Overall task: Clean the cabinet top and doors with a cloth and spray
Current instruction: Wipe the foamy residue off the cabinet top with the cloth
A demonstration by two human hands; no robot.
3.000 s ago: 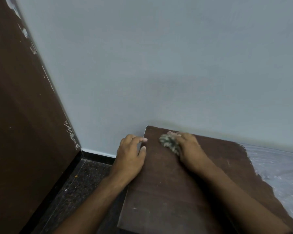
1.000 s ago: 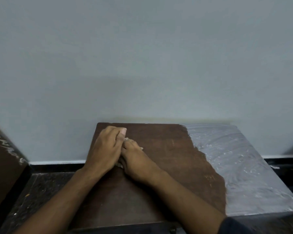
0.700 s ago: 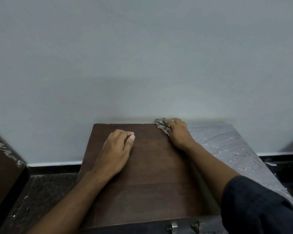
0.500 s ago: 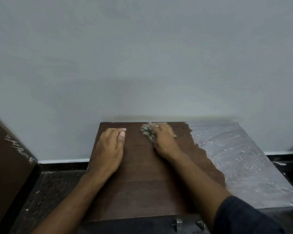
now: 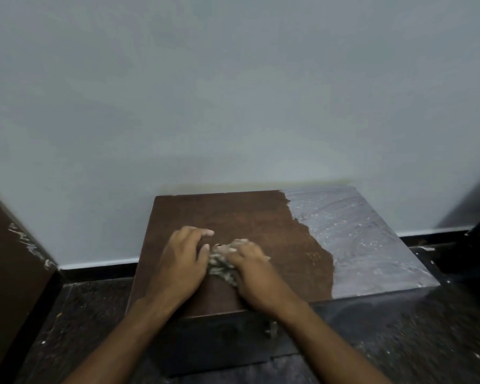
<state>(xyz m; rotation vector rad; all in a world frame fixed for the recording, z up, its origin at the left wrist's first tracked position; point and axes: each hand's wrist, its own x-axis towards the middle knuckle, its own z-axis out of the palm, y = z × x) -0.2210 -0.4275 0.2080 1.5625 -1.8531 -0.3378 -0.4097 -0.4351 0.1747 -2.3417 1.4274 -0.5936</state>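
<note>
Low dark brown wooden cabinet top [image 5: 233,214], flat and square, pushed up against the pale grey wall [image 5: 233,92]. Left part bare brown wood; right part under a grey, foggy, wrinkled plastic film [image 5: 372,245] with a torn, jagged edge down the middle. Small crumpled grey and white cloth [image 5: 221,268] down on the brown part, nearer the front edge than the wall, squeezed between both hands. Right hand [image 5: 254,273] on top of the cloth, fingers curled over it and holding it against the wood, with bits of cloth peeking out on the left side and past the fingertips. Left hand [image 5: 182,263] lying palm down on the wood just beside the cloth, fingers loosely bent, thumb side touching the cloth, holding nothing. Both bare arms reaching in from the bottom of the view, the left from the lower left, the right from the lower right. Dark front face of the cabinet [image 5: 225,336] below the top edge, with a small shiny metal piece [image 5: 272,328] near the right wrist; too blurry to tell what it is. Dark speckled stone floor [image 5: 81,314] all around the cabinet. Black skirting strip [image 5: 100,268] along the bottom of the wall. Tall brown wooden panel [image 5: 9,273] at the far left, with white chipped marks along its edge, well apart from the cabinet.
</note>
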